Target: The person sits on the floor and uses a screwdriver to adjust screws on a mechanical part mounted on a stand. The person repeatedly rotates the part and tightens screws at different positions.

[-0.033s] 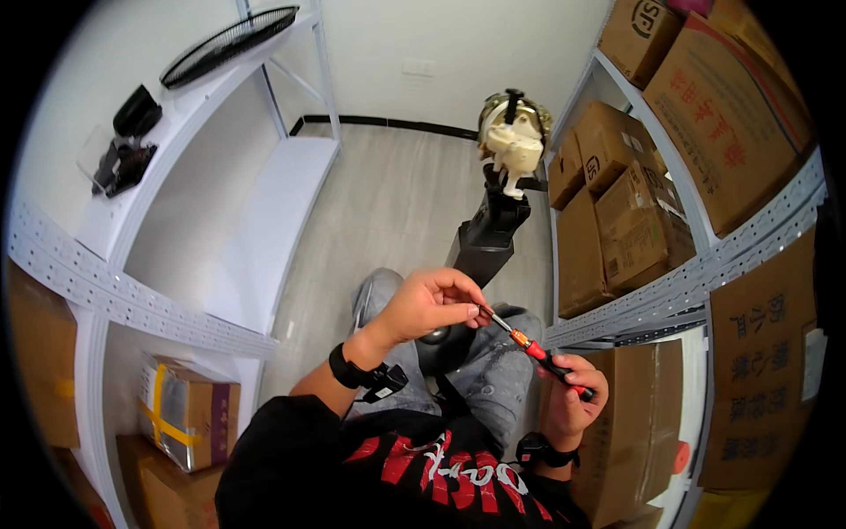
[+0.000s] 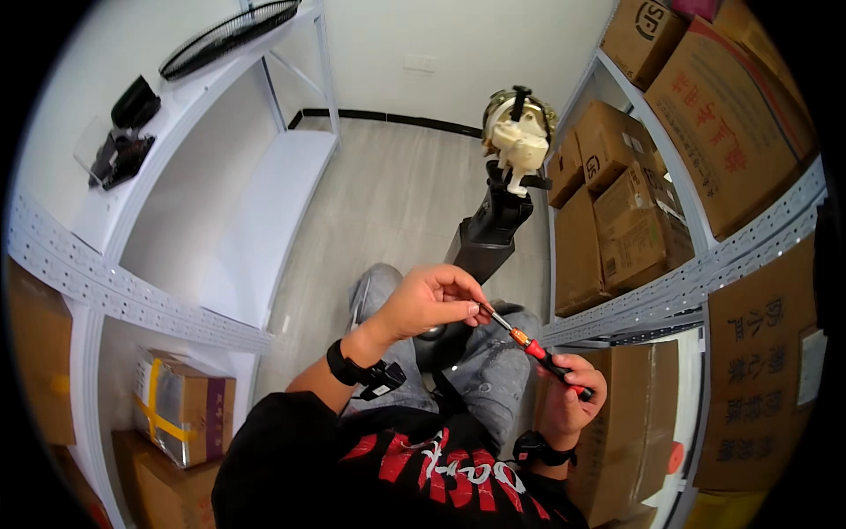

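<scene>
My right hand (image 2: 575, 388) grips the black-and-red handle of a screwdriver (image 2: 535, 349), its metal shaft slanting up and left. At the far end of the shaft, my left hand (image 2: 441, 298) has thumb and fingertips pinched together by the tip. Whether a small part sits in that pinch is too fine to make out. Beyond both hands stands a fan's black column (image 2: 490, 231), and on top of it is an exposed cream motor (image 2: 520, 145) with a dark shaft pointing up.
On the left shelf (image 2: 189, 101) lie a black round fan grille (image 2: 231, 40) and small black parts (image 2: 123, 159). Cardboard boxes (image 2: 641, 225) fill the right rack. A taped box (image 2: 183, 407) sits at the lower left. My knees are on either side of the column's base.
</scene>
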Available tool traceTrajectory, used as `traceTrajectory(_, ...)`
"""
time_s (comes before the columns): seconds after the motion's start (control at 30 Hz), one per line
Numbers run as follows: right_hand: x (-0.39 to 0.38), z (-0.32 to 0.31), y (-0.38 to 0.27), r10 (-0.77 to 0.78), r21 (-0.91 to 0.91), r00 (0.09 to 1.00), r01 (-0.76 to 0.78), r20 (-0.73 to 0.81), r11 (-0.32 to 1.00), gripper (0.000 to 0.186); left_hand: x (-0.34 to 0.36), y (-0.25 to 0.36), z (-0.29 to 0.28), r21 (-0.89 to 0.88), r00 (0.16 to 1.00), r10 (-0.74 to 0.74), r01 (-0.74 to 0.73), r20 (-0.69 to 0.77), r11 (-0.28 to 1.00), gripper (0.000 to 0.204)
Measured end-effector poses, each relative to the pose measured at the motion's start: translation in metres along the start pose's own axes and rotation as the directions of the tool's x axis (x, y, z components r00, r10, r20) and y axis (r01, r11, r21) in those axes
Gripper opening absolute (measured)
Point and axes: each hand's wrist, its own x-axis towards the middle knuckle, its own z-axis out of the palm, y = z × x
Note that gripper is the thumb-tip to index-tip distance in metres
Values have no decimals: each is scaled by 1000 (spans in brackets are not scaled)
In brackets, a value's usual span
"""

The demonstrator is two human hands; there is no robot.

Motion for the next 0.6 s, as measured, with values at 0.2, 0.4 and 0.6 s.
traceTrajectory(0.2, 3, -1, 3, -47, -112, 982, 68, 182, 991, 26, -3, 4, -5, -82, 997, -63, 60, -35, 995, 14)
traceTrajectory(0.4, 3, 15, -3, 16, -133, 994, -1, 112, 991, 25, -7, 10, -13, -31, 999, -43, 43, -14, 999, 13)
traceTrajectory(0.6, 12, 22, -6, -5, -109, 998, 11, 55, 994, 30, -7, 10, -13, 49, 997, -53, 51, 52, 997, 14)
